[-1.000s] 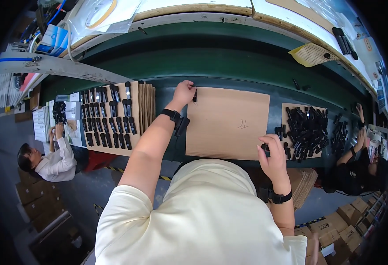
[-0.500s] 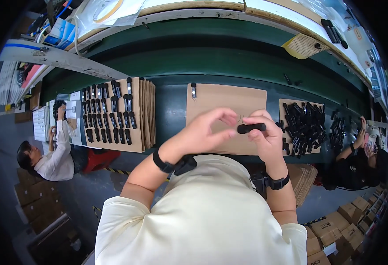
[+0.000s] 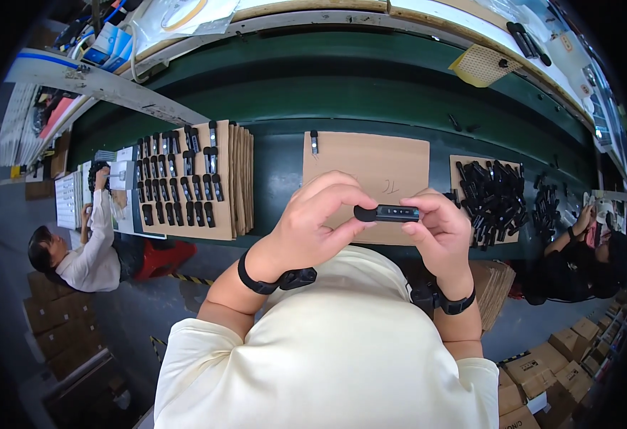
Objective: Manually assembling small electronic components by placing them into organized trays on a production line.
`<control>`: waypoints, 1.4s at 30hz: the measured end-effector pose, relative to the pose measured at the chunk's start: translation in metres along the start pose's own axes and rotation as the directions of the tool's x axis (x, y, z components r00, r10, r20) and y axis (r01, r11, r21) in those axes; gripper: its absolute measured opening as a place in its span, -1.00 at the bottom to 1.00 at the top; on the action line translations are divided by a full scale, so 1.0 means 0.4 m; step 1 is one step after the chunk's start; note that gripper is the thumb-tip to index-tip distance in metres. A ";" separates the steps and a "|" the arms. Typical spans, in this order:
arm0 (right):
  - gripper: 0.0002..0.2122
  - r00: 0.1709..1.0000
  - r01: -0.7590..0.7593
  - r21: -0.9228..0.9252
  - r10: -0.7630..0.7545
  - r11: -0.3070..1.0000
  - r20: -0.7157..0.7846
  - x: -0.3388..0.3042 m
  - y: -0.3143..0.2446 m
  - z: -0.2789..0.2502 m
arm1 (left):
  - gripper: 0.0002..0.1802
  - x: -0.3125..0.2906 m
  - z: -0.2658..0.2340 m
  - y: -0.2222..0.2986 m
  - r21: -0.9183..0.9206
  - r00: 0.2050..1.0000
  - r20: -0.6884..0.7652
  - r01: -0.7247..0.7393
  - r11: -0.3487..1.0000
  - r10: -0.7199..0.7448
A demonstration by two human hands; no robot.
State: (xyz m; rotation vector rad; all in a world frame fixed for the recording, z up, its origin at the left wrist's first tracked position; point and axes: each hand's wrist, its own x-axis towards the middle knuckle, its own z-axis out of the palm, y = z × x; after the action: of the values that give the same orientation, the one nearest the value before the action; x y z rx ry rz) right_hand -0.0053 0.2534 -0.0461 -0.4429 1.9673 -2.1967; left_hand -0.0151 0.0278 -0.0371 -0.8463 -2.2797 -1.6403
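Left hand: raised over the near edge of the green belt, thumb and fingertips pinched on the rounded left end of the small black device.
Right hand: at the same height just right of the left one, fingers curled and clamped on the device's right end.
Small black device: short flat bar, lying level between both hands, held above the near edge of the blank cardboard sheet; row of small light dots along its upper face.
Blank cardboard sheet: flat on the belt straight ahead, one single black piece at its far left corner.
Filled cardboard sheet: left of the blank one on the belt, black pieces in neat rows, more sheets stacked on edge at its right side.
Loose pile of black pieces: on a smaller cardboard at the right, just beside the blank sheet.
Wrists: dark bands on both.
Person at left: white sleeves, hands raised near the belt's left end.
Person at right: dark clothing, hand at the belt's right end.
Cartons: brown boxes on the floor at lower right.
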 end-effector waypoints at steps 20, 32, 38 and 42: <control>-0.72 0.944 0.325 -0.233 -0.299 0.917 0.140 -0.005 -0.030 0.005 | -0.65 0.011 0.004 0.022 -0.039 0.992 0.055 -0.109 0.993 0.112; -0.71 0.955 0.288 -0.192 -0.264 0.938 0.138 -0.005 -0.028 0.001 | -0.65 0.021 0.019 0.039 -0.054 0.998 0.025 -0.055 0.997 0.057; -0.72 0.938 0.344 -0.303 -0.311 0.889 0.152 -0.004 -0.035 0.007 | -0.67 0.026 0.032 0.040 -0.001 0.998 0.052 -0.031 1.000 0.031; -0.71 0.942 0.336 -0.318 -0.326 0.887 0.086 0.000 -0.034 0.012 | -0.69 0.030 0.034 0.036 0.001 0.998 0.059 -0.039 0.999 0.039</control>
State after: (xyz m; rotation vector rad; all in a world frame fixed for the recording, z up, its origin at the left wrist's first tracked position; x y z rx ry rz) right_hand -0.0028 0.2503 -0.0321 -0.9167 2.4036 -2.0128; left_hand -0.0146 0.0474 -0.0249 -0.9442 -2.2883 -1.6165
